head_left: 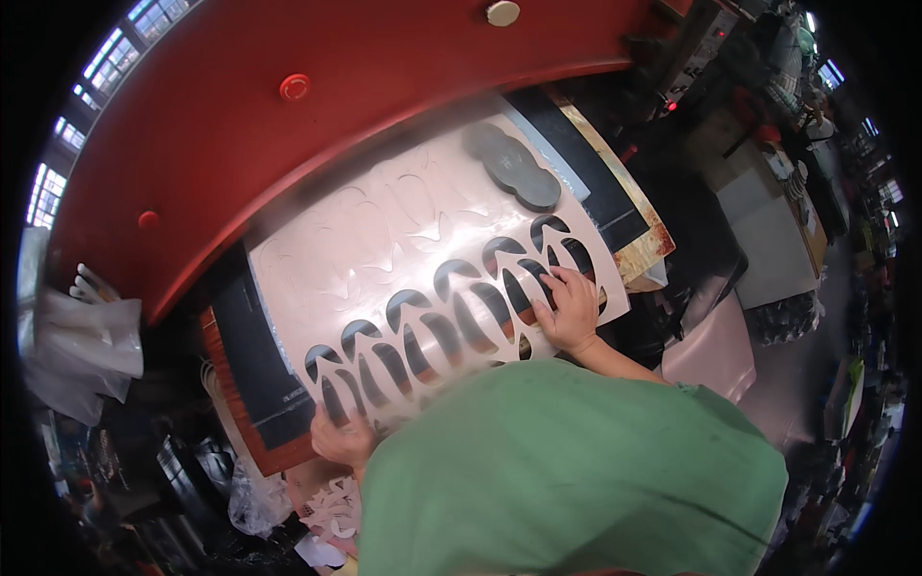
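A large pale pink sheet (423, 226) lies on a dark board under the red machine. Rows of curved cut-out holes run along its near half, and thin cut outlines mark its far half. At the sheet's near left corner, my left hand (344, 442) grips the edge, its fingertips partly hidden. My right hand (573, 312) rests on the perforated strip near the right side, fingers apart and slightly bent. On the sheet's far right sits a dark grey, rounded cutting die (514, 168), out of reach of both hands.
The red machine body (384, 58) overhangs the far side, with a round red button (295, 87) on it. A dark board (252, 336) shows beside the sheet. Pink scraps (333, 509) lie below left, plastic bags (91, 350) hang left, and a pale panel (754, 211) stands right.
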`<control>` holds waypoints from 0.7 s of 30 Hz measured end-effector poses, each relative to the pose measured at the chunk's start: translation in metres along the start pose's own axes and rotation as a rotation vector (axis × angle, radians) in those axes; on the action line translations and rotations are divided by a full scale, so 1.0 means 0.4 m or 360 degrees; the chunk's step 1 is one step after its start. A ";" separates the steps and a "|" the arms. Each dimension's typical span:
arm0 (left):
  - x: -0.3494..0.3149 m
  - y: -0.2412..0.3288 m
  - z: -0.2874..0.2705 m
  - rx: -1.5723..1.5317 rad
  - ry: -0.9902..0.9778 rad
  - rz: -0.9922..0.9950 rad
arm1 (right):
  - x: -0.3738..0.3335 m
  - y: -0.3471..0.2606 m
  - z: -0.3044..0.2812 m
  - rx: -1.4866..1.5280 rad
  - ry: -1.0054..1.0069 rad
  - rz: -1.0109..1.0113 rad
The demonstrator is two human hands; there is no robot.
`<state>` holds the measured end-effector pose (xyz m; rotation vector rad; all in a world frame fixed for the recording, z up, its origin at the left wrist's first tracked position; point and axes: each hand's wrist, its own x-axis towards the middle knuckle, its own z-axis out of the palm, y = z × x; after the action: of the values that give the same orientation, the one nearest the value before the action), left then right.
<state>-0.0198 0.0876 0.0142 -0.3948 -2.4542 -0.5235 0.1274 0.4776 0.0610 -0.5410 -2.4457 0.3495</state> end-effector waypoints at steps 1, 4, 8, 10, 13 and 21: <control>0.017 -0.008 0.025 -0.0023 0.0034 0.0002 | 0.024 0.001 0.015 -0.0002 0.0063 -0.0038; 0.087 -0.016 0.088 -0.0065 0.0011 -0.0019 | 0.098 0.017 0.068 0.0001 0.0158 -0.0097; 0.207 -0.024 0.174 -0.0006 -0.0064 -0.0090 | 0.221 0.028 0.156 -0.0002 0.0149 -0.0036; 0.274 -0.025 0.223 0.0013 -0.0035 -0.0070 | 0.331 0.032 0.176 -0.0047 0.0227 -0.0071; 0.365 -0.026 0.280 0.0060 -0.0063 -0.0045 | 0.635 0.081 0.146 -0.0069 0.0070 0.0298; 0.530 -0.033 0.368 -0.0006 -0.0165 -0.0077 | 1.040 0.151 0.055 0.0005 0.0040 0.0235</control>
<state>-0.2624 0.1759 0.0288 -0.3735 -2.5681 -0.5406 -0.1737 0.7177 0.2307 -0.7223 -2.3868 0.4041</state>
